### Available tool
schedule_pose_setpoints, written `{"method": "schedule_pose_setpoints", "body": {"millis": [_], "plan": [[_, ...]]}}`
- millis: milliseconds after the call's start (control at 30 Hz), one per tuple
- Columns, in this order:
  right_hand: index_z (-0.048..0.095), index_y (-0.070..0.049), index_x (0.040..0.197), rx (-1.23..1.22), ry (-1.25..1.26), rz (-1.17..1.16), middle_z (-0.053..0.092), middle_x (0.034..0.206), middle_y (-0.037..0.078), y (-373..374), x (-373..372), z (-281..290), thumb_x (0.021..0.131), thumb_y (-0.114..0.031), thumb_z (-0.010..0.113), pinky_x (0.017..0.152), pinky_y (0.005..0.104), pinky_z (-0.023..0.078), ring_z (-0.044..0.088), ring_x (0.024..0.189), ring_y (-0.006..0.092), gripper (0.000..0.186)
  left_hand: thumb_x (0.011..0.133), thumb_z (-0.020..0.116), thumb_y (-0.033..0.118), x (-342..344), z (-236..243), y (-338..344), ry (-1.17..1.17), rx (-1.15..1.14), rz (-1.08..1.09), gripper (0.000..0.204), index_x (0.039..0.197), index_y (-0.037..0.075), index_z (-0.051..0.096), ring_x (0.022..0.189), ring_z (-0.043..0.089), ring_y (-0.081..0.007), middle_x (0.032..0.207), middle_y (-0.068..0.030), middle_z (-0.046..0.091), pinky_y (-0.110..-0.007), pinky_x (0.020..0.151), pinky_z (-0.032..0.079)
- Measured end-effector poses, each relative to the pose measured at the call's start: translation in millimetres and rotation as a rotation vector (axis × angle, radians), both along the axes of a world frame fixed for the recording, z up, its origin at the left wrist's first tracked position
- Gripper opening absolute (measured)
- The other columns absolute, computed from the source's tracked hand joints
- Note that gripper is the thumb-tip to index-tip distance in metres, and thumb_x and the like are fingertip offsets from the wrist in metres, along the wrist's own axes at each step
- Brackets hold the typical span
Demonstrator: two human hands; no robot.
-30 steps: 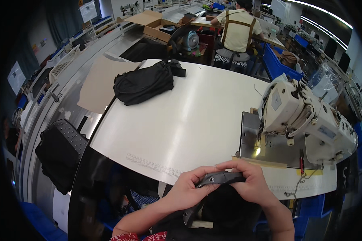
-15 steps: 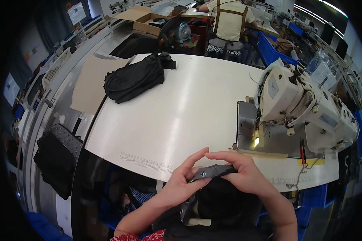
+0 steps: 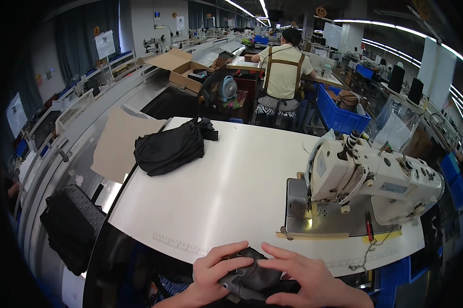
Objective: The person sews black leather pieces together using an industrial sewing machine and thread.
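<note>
- The left hand grips a dark piece with metal eyelets, its fingers curled over the upper left side.
- The right hand is spread over the piece's right side, fingers extended; whether its fingertips press on it is hard to tell.
- The piece lies between both hands, which cover much of it, at the near edge of a white table.
- Ahead and right of the right hand, a sewing machine blocks that side of the tabletop.
- Nearer that hand, to its right, are a red-handled tool and a thin chain.
- Ahead and left of the left hand lies a black fabric bundle; farther left, off the table, a black studded item.
- Well beyond both hands are a seated person, a fan and a blue bin.
</note>
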State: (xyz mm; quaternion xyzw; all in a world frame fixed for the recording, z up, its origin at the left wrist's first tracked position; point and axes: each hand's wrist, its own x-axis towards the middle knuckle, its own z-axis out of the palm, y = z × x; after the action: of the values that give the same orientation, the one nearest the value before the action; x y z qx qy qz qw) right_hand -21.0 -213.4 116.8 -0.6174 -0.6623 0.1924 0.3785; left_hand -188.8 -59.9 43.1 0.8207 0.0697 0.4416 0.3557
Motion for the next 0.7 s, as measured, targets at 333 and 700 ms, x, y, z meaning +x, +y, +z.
{"method": "schedule_pose_setpoints", "body": {"millis": [333, 700], "plan": [[0.066, 0.004, 0.117, -0.329, 0.105, -0.237, 0.071, 0.103, 0.017, -23, 6, 10, 0.095, -0.015, 0.063, 0.084, 0.0308, 0.051, 0.067, 0.097, 0.0229, 0.029, 0.084, 0.069, 0.007, 11, 1, -16, -0.224, 0.018, -0.146, 0.028, 0.112, 0.003, 0.072, 0.098, 0.072, -0.0306, 0.124, -0.0222, 0.065, -0.033, 0.078, 0.060], [0.068, 0.009, 0.112, -0.084, -0.447, -0.730, 0.072, 0.101, 0.018, -51, -15, -12, 0.101, -0.012, 0.057, 0.078, 0.0333, 0.051, 0.064, 0.087, 0.0213, 0.026, 0.087, 0.062, 0.018, 11, -18, -44, -0.373, 0.104, 0.010, 0.026, 0.111, 0.009, 0.064, 0.105, 0.064, -0.0354, 0.126, -0.0168, 0.060, -0.042, 0.077, 0.057]]}}
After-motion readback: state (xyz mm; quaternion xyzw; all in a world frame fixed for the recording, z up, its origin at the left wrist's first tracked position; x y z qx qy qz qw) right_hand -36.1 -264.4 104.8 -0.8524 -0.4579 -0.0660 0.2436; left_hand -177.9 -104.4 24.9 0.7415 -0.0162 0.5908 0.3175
